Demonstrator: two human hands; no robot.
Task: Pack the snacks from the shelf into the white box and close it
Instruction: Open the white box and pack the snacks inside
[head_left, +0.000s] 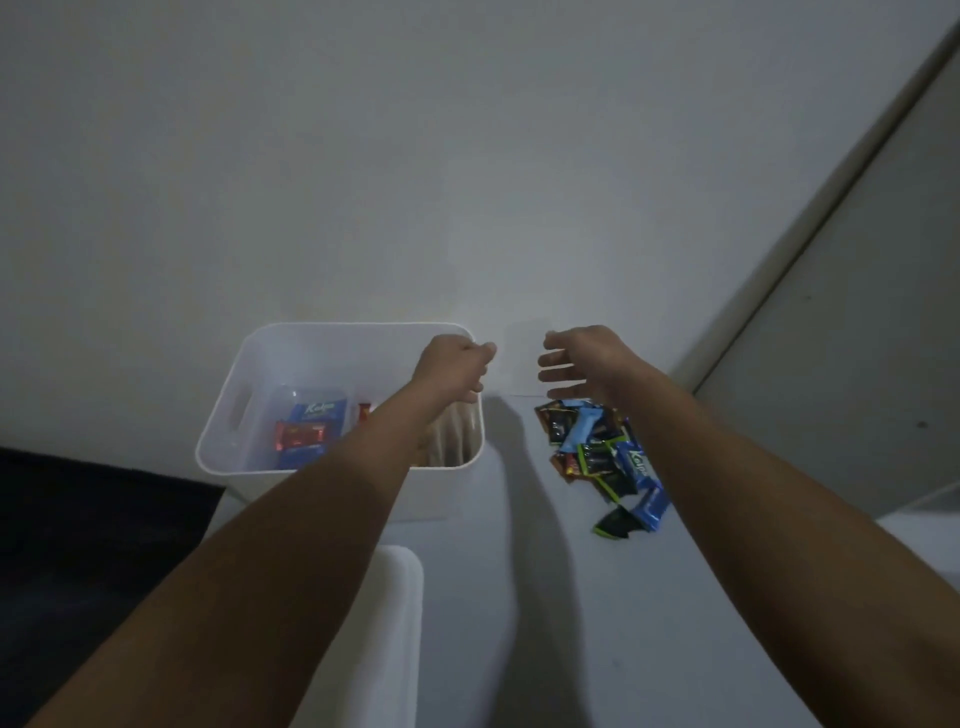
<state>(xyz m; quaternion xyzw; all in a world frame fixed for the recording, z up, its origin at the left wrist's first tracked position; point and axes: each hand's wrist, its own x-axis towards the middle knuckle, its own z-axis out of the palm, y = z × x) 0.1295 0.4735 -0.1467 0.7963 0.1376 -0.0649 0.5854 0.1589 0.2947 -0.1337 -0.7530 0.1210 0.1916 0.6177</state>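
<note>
A: Where is the white box (228, 415) sitting, and what is lying in it?

B: It is standing open on the shelf (524, 545), against the pale wall (467, 156). A blue packet (318, 415) and a red packet (301, 435) are lying on its floor; a further red wrapper is partly showing behind the left forearm (too little of it to describe).

A: What is the left hand (454, 366) doing?

B: It is hanging over the box's far right corner with its fingers curled under. Whether it is holding a snack or touching the rim cannot be told from this angle.

A: And the right hand (576, 364)?

B: It is hovering just beyond the far end of the snack pile (602, 457), fingers spread apart and fairly straight, holding nothing and not touching the pile.

A: Where is the pile lying?

B: On the shelf, to the right of the box and apart from it (blue, black-and-green and brown wrappers are overlapping one another).

A: Anything else in the frame?

B: A white lid (400, 613) is lying flat in the near foreground, beneath the left forearm, and a dark surface (93, 545) is filling the lower left.
</note>
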